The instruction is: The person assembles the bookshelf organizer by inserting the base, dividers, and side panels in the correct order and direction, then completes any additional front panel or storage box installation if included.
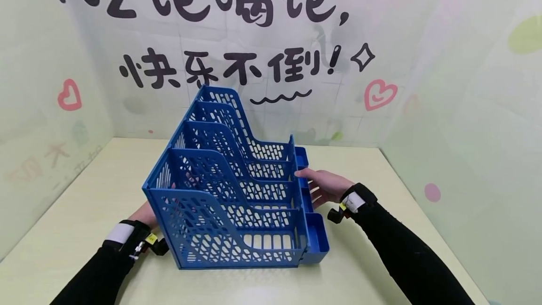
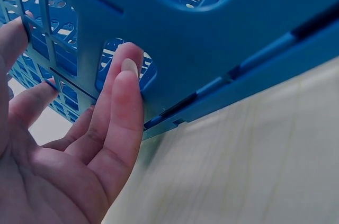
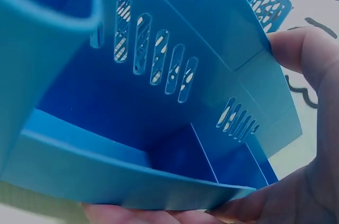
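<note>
A blue plastic file rack (image 1: 237, 192) with several upright slots stands on the table, its perforated dividers stepping down toward the right. Small trays (image 1: 316, 234) run along its right end. At the rack's left end, my left hand (image 1: 146, 213) is partly hidden behind the panel. The left wrist view shows its fingers (image 2: 124, 97) bent against the slotted panel, with fingertips in the openings. My right hand (image 1: 330, 185) grips the tray end. In the right wrist view, the thumb (image 3: 296, 49) lies over the panel's edge and the other fingers pass beneath the tray.
The pale table (image 1: 360, 276) extends around the rack. Behind it hangs a white printed backdrop (image 1: 296, 107) with dark lettering and pink hearts, and similar walls (image 1: 466, 107) close off both sides.
</note>
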`<action>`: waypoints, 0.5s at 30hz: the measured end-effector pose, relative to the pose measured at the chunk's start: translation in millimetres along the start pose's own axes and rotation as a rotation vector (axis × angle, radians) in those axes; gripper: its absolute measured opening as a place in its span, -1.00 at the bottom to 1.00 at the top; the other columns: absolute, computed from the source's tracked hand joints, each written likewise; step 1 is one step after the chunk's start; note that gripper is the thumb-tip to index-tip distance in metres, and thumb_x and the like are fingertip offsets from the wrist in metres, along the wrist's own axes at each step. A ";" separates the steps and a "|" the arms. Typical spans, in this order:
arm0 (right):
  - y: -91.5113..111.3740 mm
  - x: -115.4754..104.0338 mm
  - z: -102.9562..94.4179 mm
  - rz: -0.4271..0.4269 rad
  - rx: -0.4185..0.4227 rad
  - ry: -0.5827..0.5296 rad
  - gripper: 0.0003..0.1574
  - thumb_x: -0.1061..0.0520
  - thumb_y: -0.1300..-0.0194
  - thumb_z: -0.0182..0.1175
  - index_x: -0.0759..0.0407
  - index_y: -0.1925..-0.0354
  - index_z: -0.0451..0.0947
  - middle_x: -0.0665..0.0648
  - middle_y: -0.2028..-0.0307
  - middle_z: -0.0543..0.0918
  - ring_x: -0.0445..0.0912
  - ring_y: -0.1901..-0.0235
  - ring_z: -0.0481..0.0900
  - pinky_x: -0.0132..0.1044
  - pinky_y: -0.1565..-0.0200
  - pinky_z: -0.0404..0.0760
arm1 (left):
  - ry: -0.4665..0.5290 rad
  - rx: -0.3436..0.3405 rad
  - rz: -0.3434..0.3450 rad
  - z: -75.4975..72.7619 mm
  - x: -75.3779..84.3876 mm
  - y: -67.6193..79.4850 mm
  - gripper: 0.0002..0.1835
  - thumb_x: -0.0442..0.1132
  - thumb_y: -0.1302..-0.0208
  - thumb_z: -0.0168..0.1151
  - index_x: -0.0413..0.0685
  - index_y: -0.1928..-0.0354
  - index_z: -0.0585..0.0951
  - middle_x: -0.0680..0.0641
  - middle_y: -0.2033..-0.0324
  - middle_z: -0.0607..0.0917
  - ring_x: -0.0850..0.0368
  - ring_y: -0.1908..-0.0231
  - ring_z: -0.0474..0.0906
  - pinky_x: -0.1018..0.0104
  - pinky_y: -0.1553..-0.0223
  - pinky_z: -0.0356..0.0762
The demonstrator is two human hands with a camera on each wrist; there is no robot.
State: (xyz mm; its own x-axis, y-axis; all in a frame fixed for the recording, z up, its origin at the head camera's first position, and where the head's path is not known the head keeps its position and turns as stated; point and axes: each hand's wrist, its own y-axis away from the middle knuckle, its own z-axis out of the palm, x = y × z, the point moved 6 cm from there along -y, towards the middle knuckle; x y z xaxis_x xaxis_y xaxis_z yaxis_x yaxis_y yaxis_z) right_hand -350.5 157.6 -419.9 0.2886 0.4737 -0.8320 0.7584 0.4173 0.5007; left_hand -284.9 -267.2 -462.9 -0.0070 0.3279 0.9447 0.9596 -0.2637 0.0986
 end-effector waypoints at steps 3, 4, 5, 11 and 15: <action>-1.1 2.8 0.1 0.014 0.014 0.009 0.02 -0.49 -0.57 0.09 0.23 -0.56 0.37 0.34 -0.19 0.75 0.08 0.06 0.87 0.04 -0.02 0.87 | -0.006 -0.004 0.000 -0.8 0.3 0.3 -0.10 0.28 -0.76 -0.67 -0.32 -0.75 -0.28 -0.59 -0.64 0.11 -0.41 -0.55 0.25 -0.40 -0.49 0.34; -1.5 3.3 -0.3 0.015 0.020 0.017 0.02 -0.49 -0.57 0.10 0.23 -0.55 0.38 0.34 -0.19 0.75 0.07 0.06 0.86 0.04 -0.02 0.87 | -0.002 -0.003 0.000 -0.8 0.5 0.5 -0.10 0.28 -0.76 -0.67 -0.33 -0.75 -0.27 -0.59 -0.64 0.11 -0.41 -0.54 0.25 -0.39 -0.49 0.34; -1.5 3.6 -0.9 0.017 0.029 0.025 0.02 -0.50 -0.56 0.11 0.23 -0.54 0.40 0.33 -0.17 0.76 0.05 0.06 0.85 0.03 -0.02 0.87 | -0.003 -0.002 -0.004 -0.8 0.3 0.6 -0.09 0.28 -0.76 -0.67 -0.34 -0.75 -0.27 -0.60 -0.63 0.12 -0.41 -0.54 0.26 -0.39 -0.49 0.34; -1.5 4.2 -2.7 0.027 0.072 0.065 0.01 -0.53 -0.51 0.16 0.26 -0.42 0.54 0.26 -0.07 0.82 -0.02 0.13 0.85 -0.01 -0.02 0.87 | -0.019 0.011 -0.004 -1.3 0.9 1.5 -0.09 0.28 -0.77 -0.66 -0.35 -0.75 -0.19 -0.59 -0.59 0.21 -0.23 -0.46 0.40 -0.28 -0.45 0.41; -1.4 4.7 -2.3 0.029 0.089 0.064 -0.02 -0.52 -0.51 0.18 0.27 -0.38 0.58 0.23 -0.05 0.83 -0.04 0.15 0.84 -0.03 -0.02 0.87 | -0.076 0.048 -0.032 -2.9 2.1 2.7 -0.12 0.26 -0.78 -0.63 -0.38 -0.72 -0.04 -0.55 -0.50 0.36 -0.16 -0.34 0.45 -0.18 -0.36 0.46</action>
State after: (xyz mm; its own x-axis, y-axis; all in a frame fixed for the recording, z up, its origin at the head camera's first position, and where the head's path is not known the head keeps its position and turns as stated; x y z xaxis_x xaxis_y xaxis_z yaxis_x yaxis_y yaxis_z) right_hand -351.5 161.1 -424.0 0.2754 0.5344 -0.7991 0.8002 0.3332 0.4987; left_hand -283.1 -269.9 -459.7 -0.0187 0.4036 0.9148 0.9716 -0.2085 0.1118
